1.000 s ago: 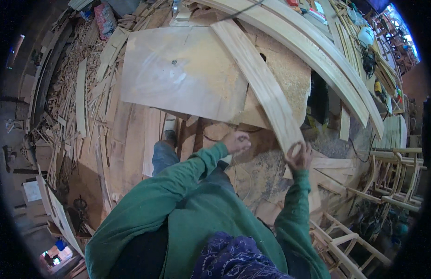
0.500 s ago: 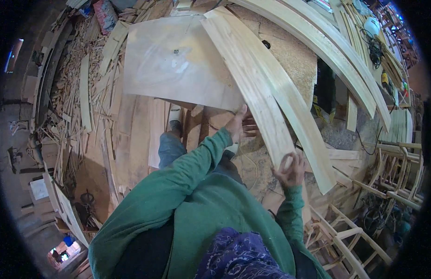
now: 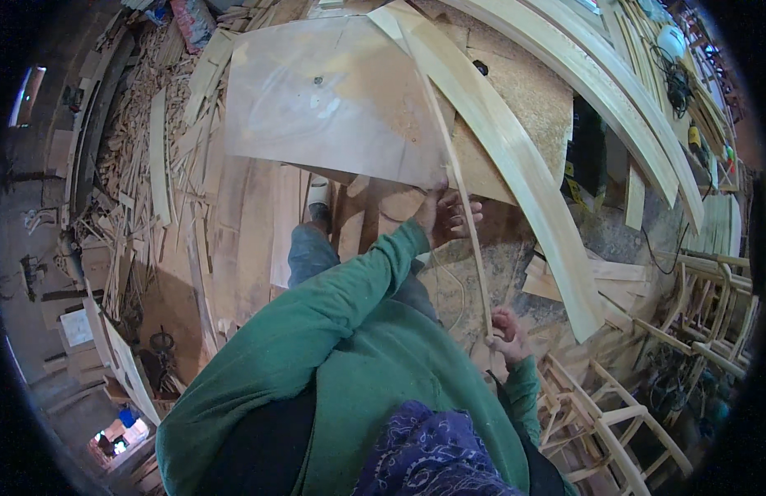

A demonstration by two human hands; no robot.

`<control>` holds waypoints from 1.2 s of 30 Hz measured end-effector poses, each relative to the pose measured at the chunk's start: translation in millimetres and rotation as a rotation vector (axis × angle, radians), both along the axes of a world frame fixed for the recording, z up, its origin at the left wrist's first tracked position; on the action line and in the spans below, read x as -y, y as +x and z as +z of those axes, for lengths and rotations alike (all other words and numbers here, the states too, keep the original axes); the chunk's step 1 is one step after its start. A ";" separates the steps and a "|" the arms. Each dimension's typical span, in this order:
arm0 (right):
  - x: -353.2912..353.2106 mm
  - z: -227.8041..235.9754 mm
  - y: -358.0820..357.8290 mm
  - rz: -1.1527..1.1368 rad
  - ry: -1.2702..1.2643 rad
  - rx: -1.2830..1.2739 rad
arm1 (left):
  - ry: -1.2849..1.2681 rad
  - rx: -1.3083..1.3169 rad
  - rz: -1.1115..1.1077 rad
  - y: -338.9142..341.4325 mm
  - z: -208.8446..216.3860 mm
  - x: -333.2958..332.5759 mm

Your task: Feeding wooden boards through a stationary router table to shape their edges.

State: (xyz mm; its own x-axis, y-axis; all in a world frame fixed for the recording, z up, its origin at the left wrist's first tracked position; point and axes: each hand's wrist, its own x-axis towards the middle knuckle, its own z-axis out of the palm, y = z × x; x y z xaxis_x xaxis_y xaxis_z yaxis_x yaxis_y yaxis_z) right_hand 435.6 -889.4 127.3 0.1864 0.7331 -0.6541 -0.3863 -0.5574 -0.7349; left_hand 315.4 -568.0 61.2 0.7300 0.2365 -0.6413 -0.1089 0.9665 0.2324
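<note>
One on-edge plank (image 3: 474, 263) slants over the desk (image 3: 532, 99), near end pinched in the right hand (image 3: 509, 337), left hand (image 3: 446, 217) half-spread mid-length, can't tell if gripping, wide plank (image 3: 517, 164) just right, overhanging desk's near edge

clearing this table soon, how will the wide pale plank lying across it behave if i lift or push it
The wide pale plank looks broad and flat, so it should slide rather than roll. What looks like dust on the tabletop may make it slip easily. Its near end juts past the edge, so pressing down there could tip it.
</note>
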 end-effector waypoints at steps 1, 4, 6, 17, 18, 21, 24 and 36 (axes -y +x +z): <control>4.8 -6.9 1.8 -0.034 0.035 -0.167 | 0.058 -0.013 -0.030 0.9 -2.0 1.4; 24.5 -16.2 7.5 -0.087 0.014 -0.258 | 0.104 -0.110 -0.106 1.2 -7.6 3.4; 30.4 -17.7 13.5 -0.101 -0.157 -0.238 | 0.138 -0.095 -0.061 -0.7 -8.9 5.6; 11.3 -55.7 -4.4 -0.196 -0.209 0.220 | 0.369 0.006 -0.073 -5.3 -9.1 21.6; 8.6 -62.0 -10.5 -0.287 -0.162 0.240 | 0.363 -0.015 -0.069 -4.3 -9.5 20.6; -1.5 -72.0 -16.1 -0.366 -0.020 0.332 | 0.407 -0.006 -0.110 -4.6 -4.1 18.8; -15.7 -71.5 -18.2 -0.350 -0.109 0.423 | 0.380 0.002 -0.061 -9.3 11.3 19.2; -157.0 -25.8 35.6 -0.249 0.084 0.856 | 0.035 0.863 0.141 5.0 40.1 -81.0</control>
